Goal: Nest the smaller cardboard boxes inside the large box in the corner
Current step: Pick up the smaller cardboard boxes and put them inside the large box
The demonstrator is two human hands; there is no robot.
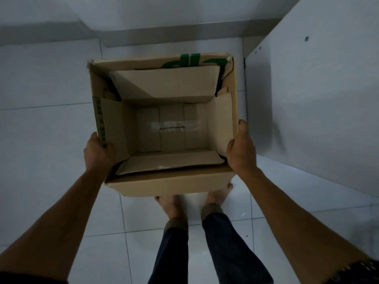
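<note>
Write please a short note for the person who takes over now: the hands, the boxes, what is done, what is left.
Left hand: grips the left wall of the large box.
Right hand: grips the right wall.
Boxes: a smaller box sits inside the large one, open and empty, flaps up.
Done: at least one box nested.
Left: no other loose boxes in view; check around the tiled floor.

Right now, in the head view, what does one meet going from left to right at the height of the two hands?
Tiled floor → left hand → cardboard box → right hand → white panel.
</note>
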